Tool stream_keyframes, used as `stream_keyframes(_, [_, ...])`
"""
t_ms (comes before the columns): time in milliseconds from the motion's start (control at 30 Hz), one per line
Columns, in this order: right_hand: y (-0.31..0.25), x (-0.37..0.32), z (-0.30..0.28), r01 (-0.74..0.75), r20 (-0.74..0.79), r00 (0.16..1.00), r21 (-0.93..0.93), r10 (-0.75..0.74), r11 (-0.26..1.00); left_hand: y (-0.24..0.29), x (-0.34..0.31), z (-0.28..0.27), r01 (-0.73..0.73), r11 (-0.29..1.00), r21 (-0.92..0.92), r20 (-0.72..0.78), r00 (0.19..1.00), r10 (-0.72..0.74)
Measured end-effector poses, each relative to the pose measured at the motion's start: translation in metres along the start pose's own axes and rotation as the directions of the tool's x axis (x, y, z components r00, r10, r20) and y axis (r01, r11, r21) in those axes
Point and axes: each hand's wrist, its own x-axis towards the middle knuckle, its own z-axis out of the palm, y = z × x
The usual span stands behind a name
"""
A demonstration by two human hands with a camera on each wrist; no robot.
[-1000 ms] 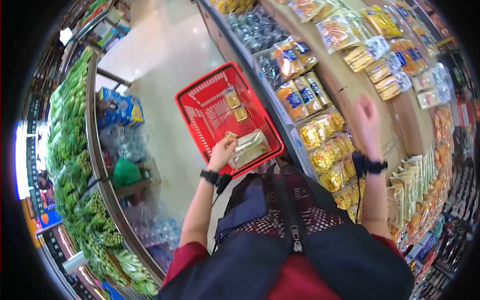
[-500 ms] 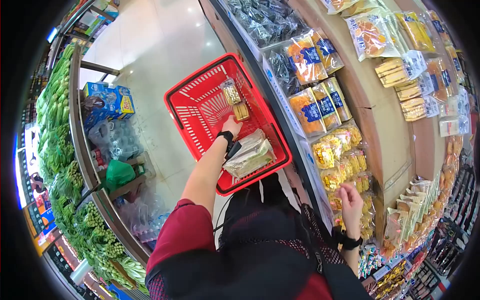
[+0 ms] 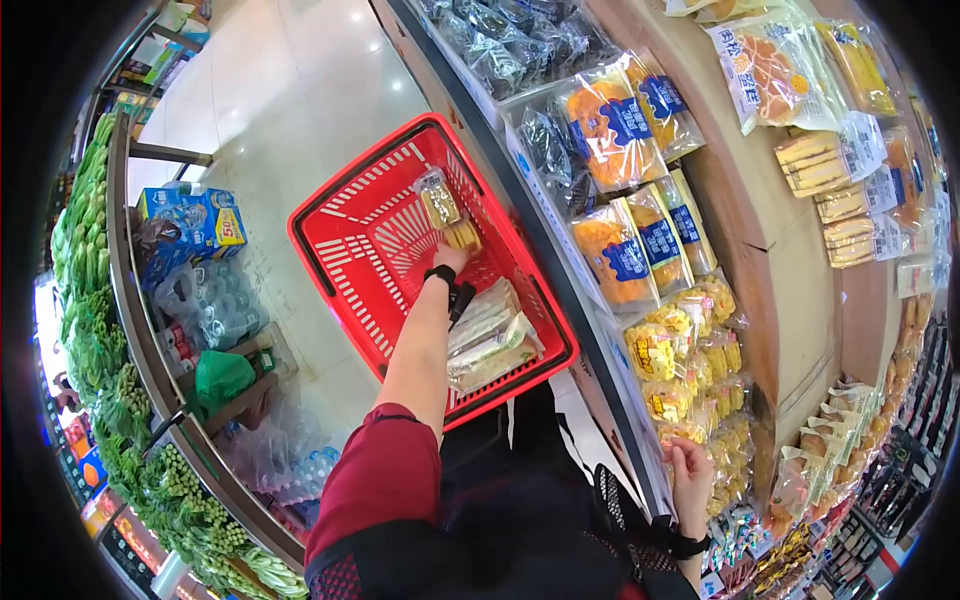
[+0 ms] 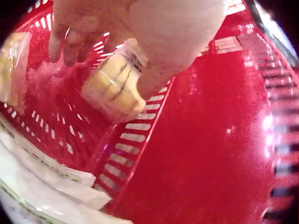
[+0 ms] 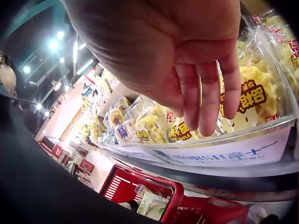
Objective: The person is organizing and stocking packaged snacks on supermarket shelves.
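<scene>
Inside the red basket (image 3: 345,290), my left hand (image 3: 450,258) reaches down beside small clear packs of yellow cake (image 3: 438,205). Its thumb and fingers pinch one such pack (image 4: 114,84) in the left wrist view, where another pack (image 4: 13,70) lies at the left edge. Long pale wrapped packs (image 3: 490,340) lie at the basket's near end. My right hand (image 3: 690,480), fingers loosely bent and holding nothing, hangs by the yellow bagged snacks (image 3: 670,365); the right wrist view shows the hand (image 5: 187,60) in front of those bags (image 5: 254,93).
Right of the basket, a shelf edge (image 3: 560,240) runs diagonally, with bagged bread (image 3: 610,130) and dark packets (image 3: 500,50). Farther right are sandwich packs (image 3: 810,165). To the left stands a rack of leafy greens (image 3: 90,260), with blue boxes (image 3: 180,230) and bottles beneath.
My left hand has moved farther into the basket, towards the small packs, with its pack. My right hand has come down from over the bare shelf to beside the yellow snacks. The view has shifted.
</scene>
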Motion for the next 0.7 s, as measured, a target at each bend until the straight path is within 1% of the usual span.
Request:
stream_keyframes(33, [0.002,0.001,0.001,-0.019,0.005,1.0,0.008,0.019,1.0,-0.008,0.015,0.005,-0.003,1.0,-0.004,-0.003,1.0,0.003])
stream_keyframes(67, [0.003,0.003,0.002,-0.039,0.012,0.999,0.016,0.039,0.999,-0.017,0.029,0.011,-0.087,0.989,-0.121,-0.048,0.996,0.082])
stream_keyframes(133, [0.002,0.006,0.006,-0.032,0.017,0.999,0.0,0.032,0.999,-0.024,0.047,0.015,-0.259,0.906,-0.336,-0.164,0.963,0.215])
stream_keyframes(167, [-0.001,0.008,0.007,-0.038,0.022,0.999,-0.028,0.038,0.999,-0.026,0.056,0.019,-0.208,0.923,-0.324,-0.198,0.969,0.149])
stream_keyframes(200, [-0.002,0.009,0.008,-0.045,0.027,0.999,-0.06,0.047,0.997,-0.026,0.06,0.019,-0.206,0.921,-0.331,-0.199,0.969,0.146])
stream_keyframes(267, [0.0,0.011,0.01,-0.04,0.027,0.999,-0.054,0.042,0.998,-0.031,0.067,0.018,-0.142,0.938,-0.316,-0.13,0.986,0.105])
stream_keyframes(300, [-0.001,0.012,0.011,-0.034,0.033,0.999,-0.058,0.035,0.998,-0.029,0.064,0.017,-0.135,0.938,-0.32,-0.13,0.987,0.097])
stream_keyframes(333, [-0.002,0.013,0.013,-0.029,0.038,0.999,-0.059,0.031,0.998,-0.026,0.059,0.016,-0.106,0.981,-0.164,-0.138,0.987,0.084])
stream_keyframes(367, [-0.002,0.014,0.014,-0.033,0.042,0.998,-0.062,0.035,0.998,-0.022,0.053,0.014,-0.074,0.997,-0.001,-0.146,0.987,0.073])
stream_keyframes(400, [-0.002,0.014,0.014,-0.031,0.05,0.998,-0.079,0.035,0.996,-0.024,0.05,0.014,-0.067,0.998,0.002,-0.143,0.987,0.067])
stream_keyframes(433, [-0.002,0.014,0.014,-0.029,0.058,0.998,-0.096,0.035,0.995,-0.025,0.047,0.014,-0.102,0.992,-0.076,-0.014,0.995,0.101])
stream_keyframes(467, [-0.003,0.015,0.014,-0.031,0.062,0.997,-0.098,0.037,0.995,-0.025,0.044,0.012,-0.127,0.979,-0.16,0.109,0.983,0.145])
stream_keyframes(500, [-0.004,0.016,0.014,-0.027,0.07,0.997,-0.09,0.034,0.996,-0.039,0.058,0.024,-0.116,0.988,-0.101,0.205,0.97,0.134])
stream_keyframes(533, [-0.006,0.017,0.014,-0.023,0.077,0.997,-0.083,0.03,0.996,-0.049,0.064,0.037,-0.115,0.988,-0.101,0.204,0.97,0.133])
stream_keyframes(600, [-0.008,0.019,0.014,-0.037,0.076,0.996,-0.073,0.042,0.997,-0.062,0.064,0.058,-0.163,0.986,0.045,0.142,0.978,0.155])
stream_keyframes(667, [-0.012,0.02,0.014,-0.051,0.071,0.996,-0.065,0.056,0.997,-0.069,0.067,0.066,-0.183,0.983,0.034,0.124,0.976,0.177])
stream_keyframes(700, [-0.015,0.021,0.015,-0.055,0.08,0.995,-0.071,0.06,0.996,-0.073,0.072,0.066,-0.113,0.982,-0.153,0.136,0.981,0.135])
